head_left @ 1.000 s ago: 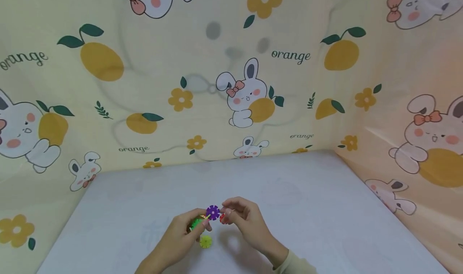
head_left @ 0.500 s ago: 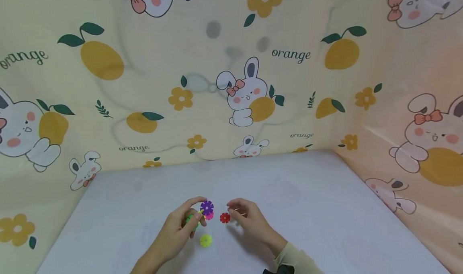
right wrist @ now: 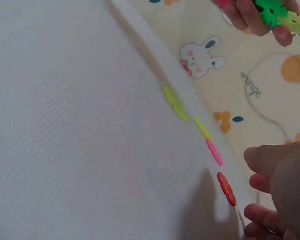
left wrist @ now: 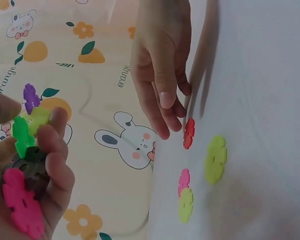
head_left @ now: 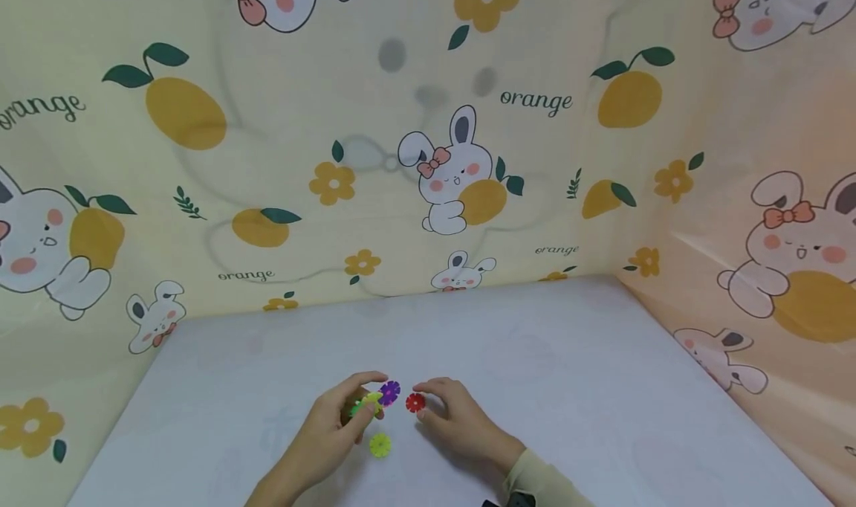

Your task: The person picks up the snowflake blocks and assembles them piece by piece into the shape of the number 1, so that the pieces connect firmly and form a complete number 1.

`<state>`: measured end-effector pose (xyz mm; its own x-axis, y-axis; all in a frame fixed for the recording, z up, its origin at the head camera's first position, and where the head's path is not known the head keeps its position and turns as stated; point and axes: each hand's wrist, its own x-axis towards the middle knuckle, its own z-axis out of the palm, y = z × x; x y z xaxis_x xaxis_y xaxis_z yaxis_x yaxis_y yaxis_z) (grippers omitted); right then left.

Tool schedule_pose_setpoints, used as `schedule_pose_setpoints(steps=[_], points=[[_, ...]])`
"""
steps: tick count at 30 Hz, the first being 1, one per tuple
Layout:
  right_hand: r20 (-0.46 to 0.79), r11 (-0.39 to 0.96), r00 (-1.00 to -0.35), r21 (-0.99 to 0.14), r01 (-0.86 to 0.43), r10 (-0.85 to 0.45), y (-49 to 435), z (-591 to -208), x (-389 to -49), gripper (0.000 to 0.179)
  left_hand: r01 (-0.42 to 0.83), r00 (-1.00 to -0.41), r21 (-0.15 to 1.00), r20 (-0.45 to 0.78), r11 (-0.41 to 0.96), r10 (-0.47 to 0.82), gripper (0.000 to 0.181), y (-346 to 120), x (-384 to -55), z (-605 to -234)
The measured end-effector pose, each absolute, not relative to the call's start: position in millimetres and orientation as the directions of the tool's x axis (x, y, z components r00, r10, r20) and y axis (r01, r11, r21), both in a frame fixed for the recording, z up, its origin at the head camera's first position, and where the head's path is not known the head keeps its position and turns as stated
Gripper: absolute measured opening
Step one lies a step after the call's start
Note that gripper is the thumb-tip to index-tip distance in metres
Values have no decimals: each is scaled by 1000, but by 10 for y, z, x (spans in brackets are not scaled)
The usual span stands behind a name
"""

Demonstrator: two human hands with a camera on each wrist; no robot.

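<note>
My left hand (head_left: 337, 414) is raised and grips a joined chain of notched plastic snowflake discs. In the left wrist view the chain runs from a pink disc (left wrist: 22, 202) through a dark disc (left wrist: 32, 167) and a green disc (left wrist: 22, 136) to a yellow disc (left wrist: 37, 118) and a purple disc (left wrist: 30, 97) sticking out beyond the fingers. My right hand (head_left: 461, 425) reaches down with thumb and fingers spread, holding nothing. Just past its fingertips a red snowflake disc (left wrist: 189, 133) lies on the white table, showing between thumb and forefinger in the head view.
On the white tabletop (head_left: 568, 388) lie a loose yellow disc (head_left: 380, 445) and, in the wrist views, a pink disc (left wrist: 184, 182) overlapping another yellow one (left wrist: 186, 205). Printed cloth walls (head_left: 455, 61) with rabbits and oranges rise behind and beside the table.
My right hand has drawn away from the purple disc, and its spread fingers have come around the red disc. The chain in my left hand has tilted, showing more of its yellow disc.
</note>
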<state>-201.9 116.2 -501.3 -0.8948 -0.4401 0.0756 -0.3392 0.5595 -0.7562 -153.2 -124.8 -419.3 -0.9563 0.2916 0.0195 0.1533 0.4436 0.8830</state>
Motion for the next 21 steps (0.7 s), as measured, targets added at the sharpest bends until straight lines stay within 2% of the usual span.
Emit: schedule_pose_setpoints(steps=[7, 12, 15, 19, 21], points=[[85, 619, -879, -679, -395, -469, 1150, -5014, -2008, 50, 158, -964, 853, 25, 497, 264, 41, -1203, -1511, -4207], [65, 685, -855, -568, -456, -514, 1151, -4994, -1985, 55, 203, -961, 853, 77, 481, 267, 38, -1198, -1502, -4234], [81, 699, -846, -525, -486, -528, 1149, -4994, -1979, 50, 232, -954, 855, 105, 465, 282, 36, -1201, -1504, -4244], [111, 692, -852, -535, -485, -512, 1146, -4997, -1985, 36, 235, -949, 851, 96, 469, 300, 37, -1208, -1511, -4243], [118, 692, -857, -540, -479, -501, 1147, -4998, -1990, 38, 227, -949, 847, 84, 480, 303, 38, -1207, -1516, -4236]])
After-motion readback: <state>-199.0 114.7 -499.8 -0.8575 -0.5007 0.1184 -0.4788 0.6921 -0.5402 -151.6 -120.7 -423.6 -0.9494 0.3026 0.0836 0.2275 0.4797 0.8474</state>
